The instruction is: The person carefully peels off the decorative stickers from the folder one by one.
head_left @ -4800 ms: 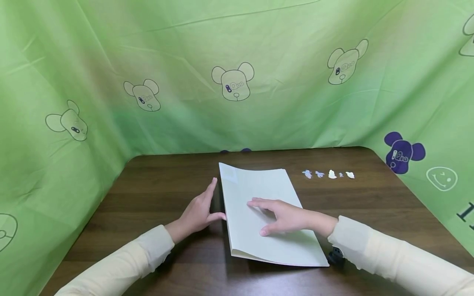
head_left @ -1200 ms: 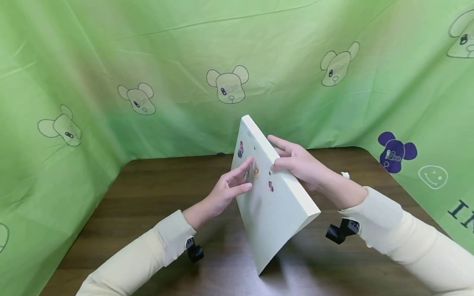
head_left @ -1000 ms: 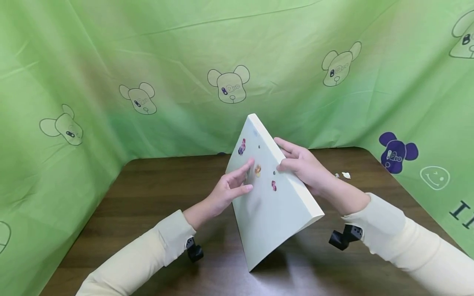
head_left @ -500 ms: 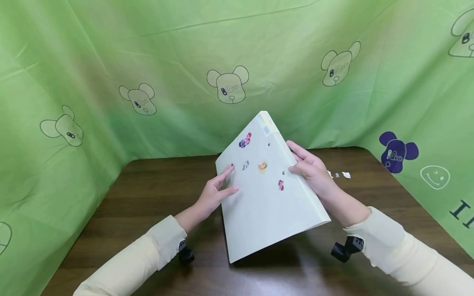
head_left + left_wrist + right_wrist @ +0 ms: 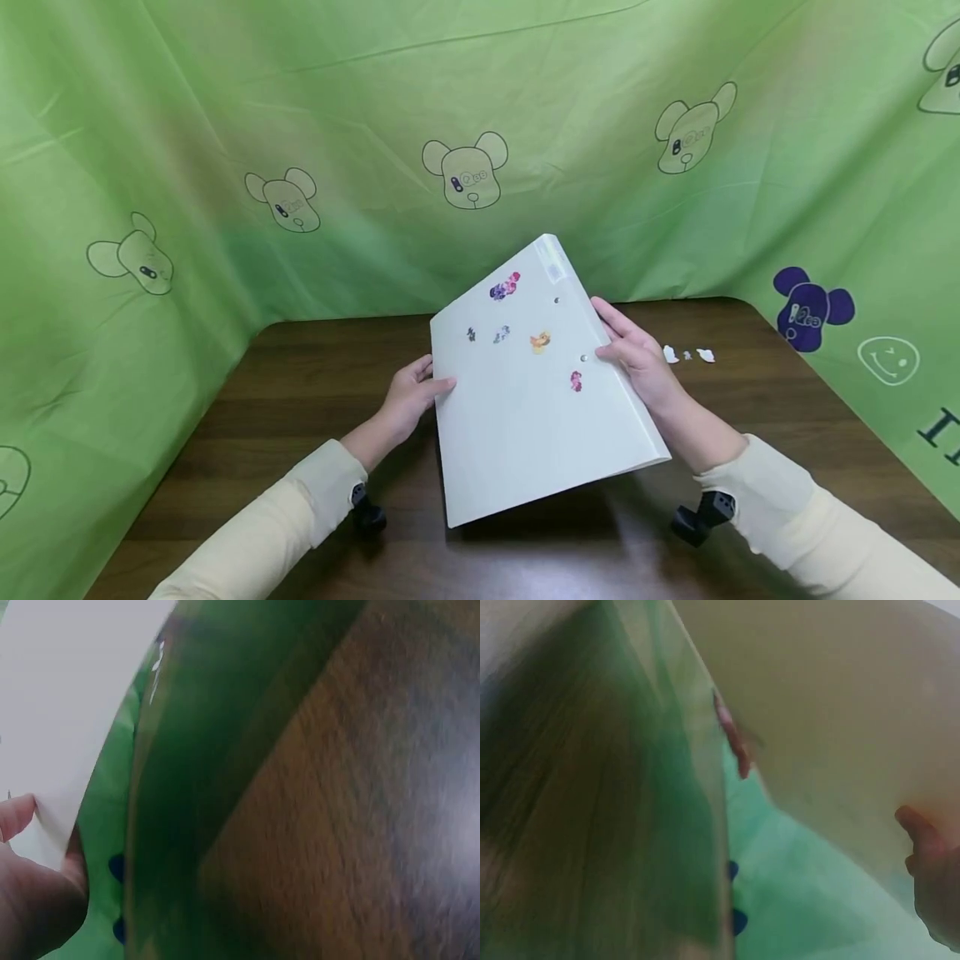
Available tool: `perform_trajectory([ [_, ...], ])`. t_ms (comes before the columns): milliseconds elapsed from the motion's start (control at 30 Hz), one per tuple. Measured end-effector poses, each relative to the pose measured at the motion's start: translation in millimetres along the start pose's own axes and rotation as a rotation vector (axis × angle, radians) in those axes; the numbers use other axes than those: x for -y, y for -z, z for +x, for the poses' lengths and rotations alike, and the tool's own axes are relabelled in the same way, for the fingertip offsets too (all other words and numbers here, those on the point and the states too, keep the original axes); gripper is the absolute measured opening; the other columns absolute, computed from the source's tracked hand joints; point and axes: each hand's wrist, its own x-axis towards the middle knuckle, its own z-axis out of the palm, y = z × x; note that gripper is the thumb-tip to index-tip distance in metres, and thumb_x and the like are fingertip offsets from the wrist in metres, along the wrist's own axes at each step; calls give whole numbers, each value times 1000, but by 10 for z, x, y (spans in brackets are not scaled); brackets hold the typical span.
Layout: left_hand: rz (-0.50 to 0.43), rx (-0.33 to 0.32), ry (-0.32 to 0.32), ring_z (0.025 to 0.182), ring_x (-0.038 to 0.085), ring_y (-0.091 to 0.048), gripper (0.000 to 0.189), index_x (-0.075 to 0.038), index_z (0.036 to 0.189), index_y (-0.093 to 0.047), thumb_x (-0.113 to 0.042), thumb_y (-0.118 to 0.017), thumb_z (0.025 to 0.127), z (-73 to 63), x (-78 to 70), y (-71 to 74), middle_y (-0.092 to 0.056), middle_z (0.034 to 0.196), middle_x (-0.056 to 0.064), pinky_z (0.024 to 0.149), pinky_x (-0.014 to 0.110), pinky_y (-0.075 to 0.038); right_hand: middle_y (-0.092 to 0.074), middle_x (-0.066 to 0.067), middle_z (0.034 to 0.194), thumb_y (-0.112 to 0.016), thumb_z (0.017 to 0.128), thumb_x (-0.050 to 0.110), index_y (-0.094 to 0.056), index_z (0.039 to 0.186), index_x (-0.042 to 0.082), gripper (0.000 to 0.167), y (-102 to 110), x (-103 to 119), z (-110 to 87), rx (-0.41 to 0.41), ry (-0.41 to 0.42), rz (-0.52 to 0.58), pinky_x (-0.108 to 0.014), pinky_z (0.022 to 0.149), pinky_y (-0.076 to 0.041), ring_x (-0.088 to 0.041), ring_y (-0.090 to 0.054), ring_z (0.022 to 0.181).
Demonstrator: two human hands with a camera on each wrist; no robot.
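Holding the folder: as I judge, your step is to support it steadily with two hands, cover toward you. It is in front of you, tilted above the table; whether its near left corner touches the wood, I cannot tell.
Left hand: it pinches the left edge, thumb on the cover and the other fingers behind. Press only lightly, because a thin cover probably bends if you squeeze.
Right hand: it grips the spine, with the thumb on the cover, just beside a rivet, and the fingers on the far side. Let this hand carry most of the weight, since the spine should be the stiffest part.
Tilt: the spine side stands higher than the left edge. Should you want it level, move both hands slowly and together, so that the cover does not swing open.
Stickers: they are scattered over the upper half of the cover, and neither thumb lies on one. This is a good placing; rubbing could lift their edges.
Loose pieces: they lie on the table, just beyond your right hand. Mind your wrist there, for a light touch may sweep them away.
Wrist cameras: they hang under both sleeves, so leave them room above the wood.
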Motion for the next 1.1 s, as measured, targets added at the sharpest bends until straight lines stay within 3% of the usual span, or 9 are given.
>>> perform_trajectory([
  [100, 3, -15, -23, 117, 30, -56, 63, 3, 146, -39, -1, -67, 90, 28, -14, 50, -53, 136, 20, 99, 43, -45, -37, -3, 150, -37, 92, -11, -5, 156, 7, 74, 75, -44, -11, 24, -22, -5, -28, 85, -53, -11, -60, 111],
  [300, -12, -58, -24, 113, 27, -57, 70, -2, 149, -35, 3, -68, 88, 48, -55, 141, -56, 130, 19, 99, 43, -45, -5, -17, 161, -44, 88, -18, -1, 157, 9, 86, 219, -115, 2, 67, -104, -53, -34, 86, -53, -11, -57, 116],
  [533, -38, -40, 17, 95, 19, -63, 73, -8, 151, -35, 4, -69, 87, 59, -41, 207, -63, 113, 17, 85, 32, -52, -15, -17, 159, -57, 86, -13, -4, 157, 11, 91, 335, -201, 19, 43, -204, -193, -37, 86, -53, -14, -58, 115],
  [667, -73, 18, 47, 94, 18, -64, 74, -13, 152, -34, 4, -67, 88, 63, -40, 253, -63, 117, 16, 81, 29, -53, -22, -21, 156, -61, 85, -11, -7, 157, 11, 93, 383, -244, 16, 22, -238, -239, -36, 85, -53, -15, -60, 112],
  [900, -94, 72, 87, 90, 19, -67, 75, -20, 152, -35, 5, -65, 89, 73, -48, 311, -61, 125, 14, 74, 31, -56, -27, -27, 149, -62, 86, -10, -5, 157, 8, 92, 462, -310, 13, -4, -298, -218, -37, 85, -54, -20, -63, 105],
  [1100, -126, 95, 79, 91, 19, -66, 76, -18, 153, -33, 7, -64, 89, 99, -30, 315, -59, 125, 15, 77, 33, -56, -38, -27, 141, -67, 85, -6, -11, 157, 9, 93, 535, -418, 13, -47, -337, -335, -37, 83, -54, -21, -64, 101],
])
